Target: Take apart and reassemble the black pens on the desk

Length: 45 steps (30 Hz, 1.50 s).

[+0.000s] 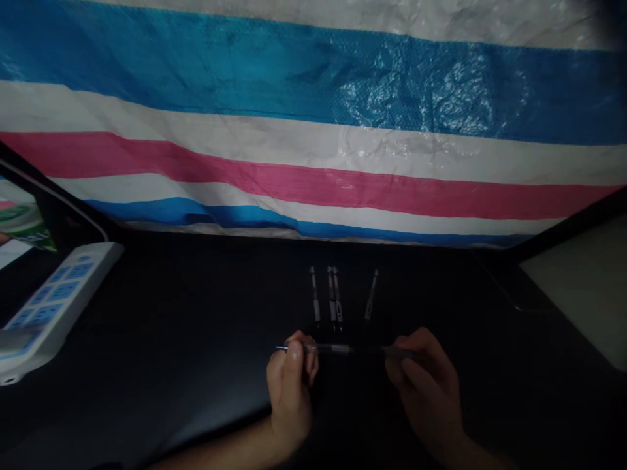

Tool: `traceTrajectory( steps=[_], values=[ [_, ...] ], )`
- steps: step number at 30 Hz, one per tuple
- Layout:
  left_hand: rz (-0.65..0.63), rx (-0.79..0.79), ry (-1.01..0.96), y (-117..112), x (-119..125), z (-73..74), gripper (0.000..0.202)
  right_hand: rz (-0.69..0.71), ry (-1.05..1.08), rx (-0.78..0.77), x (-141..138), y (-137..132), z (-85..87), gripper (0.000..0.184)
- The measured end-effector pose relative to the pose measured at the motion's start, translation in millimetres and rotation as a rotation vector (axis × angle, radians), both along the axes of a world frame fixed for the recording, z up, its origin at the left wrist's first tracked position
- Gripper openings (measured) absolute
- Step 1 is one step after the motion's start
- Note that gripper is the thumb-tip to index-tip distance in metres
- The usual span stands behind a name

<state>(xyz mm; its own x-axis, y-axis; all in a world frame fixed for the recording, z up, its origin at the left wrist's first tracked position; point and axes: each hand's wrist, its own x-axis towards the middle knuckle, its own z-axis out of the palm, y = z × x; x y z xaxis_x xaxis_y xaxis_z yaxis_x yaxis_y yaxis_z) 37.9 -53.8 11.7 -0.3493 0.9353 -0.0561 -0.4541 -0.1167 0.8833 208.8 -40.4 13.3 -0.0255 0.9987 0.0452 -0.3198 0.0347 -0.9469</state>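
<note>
My left hand (291, 382) is closed in a pinch around a slim pen (337, 349), held level above the dark table. Its thin metallic end sticks out to the left of my thumb, and its clear barrel runs right. Across from it, my right hand (426, 385) is also pinched, around a thin dark piece (399, 353) in line with the pen. Deep shadow hides what kind of piece it is and whether it joins the pen. Beyond my hands lie several pens: one at left (315, 297), a close pair (335, 297) and one slanted at right (371, 297).
On the left of the black table (196, 313) rests a white power strip (63, 294) with blue socket faces. A striped plastic sheet (294, 143) hangs along the back edge. Far left, a green-and-white item (24, 225) shows past a dark frame. Light is dim at right.
</note>
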Motion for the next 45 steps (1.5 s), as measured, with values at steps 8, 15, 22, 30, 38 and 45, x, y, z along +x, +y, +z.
traceTrajectory(
  steps=[8, 15, 22, 30, 38, 45],
  values=[
    [0.072, -0.02, 0.011, 5.6, -1.8, 0.9, 0.049, -0.085, 0.065, 0.089, 4.6, 3.6, 0.9, 0.006],
    [0.07, -0.012, 0.01, 4.6, -1.6, 0.5, 0.049, -0.042, 0.071, 0.082, 5.7, 3.5, -1.0, 0.005],
    [0.048, 0.0, 0.002, 3.8, -0.7, 4.1, 0.049, -0.011, 0.0, 0.084, 5.0, 1.0, -5.8, 0.005],
    [-0.054, -0.019, -0.003, -5.6, 1.5, -8.3, 0.049, -0.025, -0.414, 0.252, 0.4, -7.2, -3.4, 0.012],
    [-0.028, 0.037, -0.046, -4.6, 2.3, -5.9, 0.046, -0.009, -0.742, 0.409, -3.9, -4.5, 7.8, 0.014],
    [-0.006, 0.01, -0.032, -0.6, 2.4, -2.6, 0.048, -0.009, -0.892, 0.51, 0.4, -3.3, 6.4, 0.009]
  ],
)
